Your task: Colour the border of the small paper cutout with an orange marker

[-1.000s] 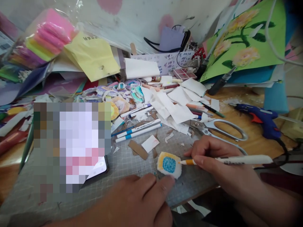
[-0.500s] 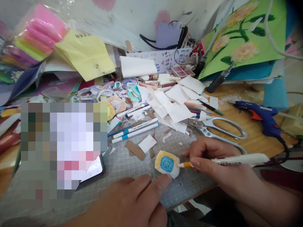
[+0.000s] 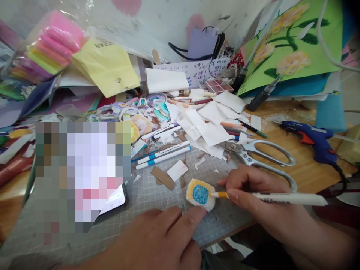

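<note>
A small rough-edged white craft piece (image 3: 210, 204) lies on the grey cutting mat (image 3: 140, 198). It has a blue rounded square in its middle and yellow colouring along its top and left. My left hand (image 3: 165, 232) holds it down, index fingertip on its lower edge, the other fingers bent. My right hand (image 3: 261, 198) is closed around a white marker (image 3: 289, 198) with a yellow-orange front end. The marker's tip touches the right side of the piece.
Silver scissors (image 3: 244, 153) lie behind my right hand. A blue glue gun (image 3: 309, 137) rests on the wooden table at right. Blue-and-white markers (image 3: 163, 157), cardboard scraps (image 3: 163, 178) and white papers (image 3: 206, 125) crowd the mat. A partly blurred phone (image 3: 119, 200) lies left.
The view has shifted slightly, moving everything a little to the right. The marker tip stays at the right side of the piece, now slightly higher on it. Both hands keep their hold.
</note>
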Tool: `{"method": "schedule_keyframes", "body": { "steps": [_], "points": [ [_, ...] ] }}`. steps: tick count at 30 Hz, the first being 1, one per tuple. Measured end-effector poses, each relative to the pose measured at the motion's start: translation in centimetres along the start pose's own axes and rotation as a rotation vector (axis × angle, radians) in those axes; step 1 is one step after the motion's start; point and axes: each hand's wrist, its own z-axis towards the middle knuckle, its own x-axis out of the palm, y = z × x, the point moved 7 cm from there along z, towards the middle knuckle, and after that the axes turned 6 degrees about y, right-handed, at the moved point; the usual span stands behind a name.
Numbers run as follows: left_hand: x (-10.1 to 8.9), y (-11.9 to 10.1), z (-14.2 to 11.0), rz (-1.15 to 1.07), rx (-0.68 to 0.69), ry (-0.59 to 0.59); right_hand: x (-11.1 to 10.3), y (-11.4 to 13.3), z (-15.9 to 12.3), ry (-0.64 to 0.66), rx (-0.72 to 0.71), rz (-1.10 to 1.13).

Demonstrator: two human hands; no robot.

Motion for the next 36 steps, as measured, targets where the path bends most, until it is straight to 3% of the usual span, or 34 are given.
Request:
{"method": "schedule_keyframes", "body": {
  "steps": [5, 9, 13, 17, 21, 25, 29, 33, 36],
  "points": [
    [0.2, 0.2, 0.0, -0.012, -0.037, 0.010, 0.5, 0.7, -0.1, 0.044, -0.023, -0.011],
    [0.6, 0.4, 0.3, -0.013, -0.041, 0.023, 0.2, 0.6, -0.3, -0.017, 0.008, -0.023],
    [0.6, 0.5, 0.3, -0.011, -0.041, 0.017, 0.9, 0.7, -0.4, 0.073, -0.023, -0.031],
    [0.2, 0.3, 0.1, 0.000, -0.030, 0.002, 0.1, 0.6, -0.4, -0.024, -0.012, -0.055],
    [0.2, 0.4, 0.0, -0.008, -0.042, -0.007, 0.5, 0.6, -0.1, 0.049, -0.033, -0.068],
    [0.3, 0.4, 0.0, -0.013, -0.036, -0.007, -0.4, 0.1, 0.0, -0.055, 0.007, -0.066],
    [0.2, 0.4, -0.1, -0.011, -0.042, -0.017, -0.2, 0.4, -0.1, 0.004, -0.031, -0.055],
    [0.3, 0.4, -0.1, -0.011, -0.034, -0.022, -0.5, 0.5, -0.4, -0.043, -0.003, -0.071],
    [0.3, 0.5, -0.1, -0.016, -0.036, -0.030, 0.0, 0.9, -0.5, 0.020, -0.043, -0.091]
  ]
}}
